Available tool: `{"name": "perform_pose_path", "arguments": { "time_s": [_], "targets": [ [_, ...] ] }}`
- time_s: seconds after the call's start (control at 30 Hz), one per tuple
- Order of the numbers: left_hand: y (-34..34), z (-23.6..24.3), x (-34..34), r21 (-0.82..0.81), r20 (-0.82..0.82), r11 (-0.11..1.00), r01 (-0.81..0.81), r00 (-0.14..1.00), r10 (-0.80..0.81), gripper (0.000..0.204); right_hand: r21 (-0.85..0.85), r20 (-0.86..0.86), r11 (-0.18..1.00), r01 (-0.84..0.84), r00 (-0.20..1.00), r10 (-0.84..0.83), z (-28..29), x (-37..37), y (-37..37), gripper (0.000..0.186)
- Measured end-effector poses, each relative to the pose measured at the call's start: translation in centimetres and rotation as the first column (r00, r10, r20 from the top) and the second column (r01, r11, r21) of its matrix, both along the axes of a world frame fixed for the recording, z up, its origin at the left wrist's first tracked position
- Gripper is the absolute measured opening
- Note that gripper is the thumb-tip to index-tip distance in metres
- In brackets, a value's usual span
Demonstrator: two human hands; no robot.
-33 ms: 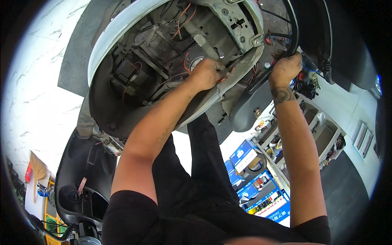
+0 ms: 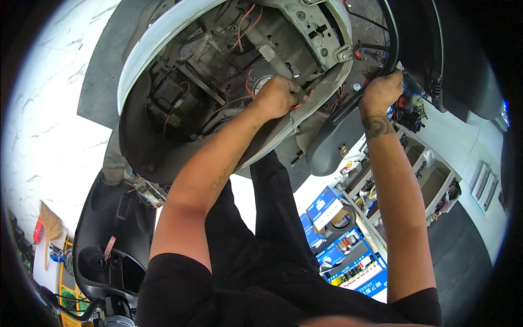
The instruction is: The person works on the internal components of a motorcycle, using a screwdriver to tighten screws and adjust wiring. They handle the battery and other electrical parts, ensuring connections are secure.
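Scooter body shell, white, upended — innards exposed. Left hand inside, fingers closed on orange wiring. Right hand fingers gripping the black rubber edge trim. Risk: a hard tug may tear wires from connectors — or snag them.

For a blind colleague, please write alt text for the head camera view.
A person's left hand reaches among orange wires inside an opened scooter body, while the right hand grips a black cable at its edge. Blue boxes lie below.
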State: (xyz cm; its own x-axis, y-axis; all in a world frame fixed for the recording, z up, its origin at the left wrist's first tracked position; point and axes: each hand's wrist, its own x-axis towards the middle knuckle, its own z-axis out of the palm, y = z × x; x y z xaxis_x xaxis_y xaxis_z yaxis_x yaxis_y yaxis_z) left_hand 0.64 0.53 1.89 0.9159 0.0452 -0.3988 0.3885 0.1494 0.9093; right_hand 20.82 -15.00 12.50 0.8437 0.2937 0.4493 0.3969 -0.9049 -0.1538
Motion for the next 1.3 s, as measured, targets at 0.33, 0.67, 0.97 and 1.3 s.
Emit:
{"name": "perform_pose_path", "arguments": {
  "time_s": [0.33,0.67,0.97,1.3],
  "targets": [
    [0.2,1.2,-0.7,0.012,0.004,0.922,-0.388,0.922,0.388,0.038,0.131,-0.095,0.991,-0.026,0.995,0.039,0.0,0.1,-0.1,0.005],
    [0.8,0.5,6.9,-0.920,-0.263,0.157,-0.359,0.863,0.431,0.030,0.105,-0.114,0.994,-0.009,0.993,0.021,-0.8,1.8,-1.2,0.016],
    [0.4,-1.1,8.0,-0.986,-0.075,0.101,-0.132,0.898,0.433,0.029,0.193,-0.119,0.980,-0.039,0.991,0.063,-1.5,3.4,-2.8,0.015],
    [-0.5,-1.7,10.1,-0.406,-0.017,0.868,-0.286,0.952,0.306,0.047,0.461,-0.336,0.881,0.103,0.939,0.066,0.4,0.9,-0.2,0.013]
  ]
}}
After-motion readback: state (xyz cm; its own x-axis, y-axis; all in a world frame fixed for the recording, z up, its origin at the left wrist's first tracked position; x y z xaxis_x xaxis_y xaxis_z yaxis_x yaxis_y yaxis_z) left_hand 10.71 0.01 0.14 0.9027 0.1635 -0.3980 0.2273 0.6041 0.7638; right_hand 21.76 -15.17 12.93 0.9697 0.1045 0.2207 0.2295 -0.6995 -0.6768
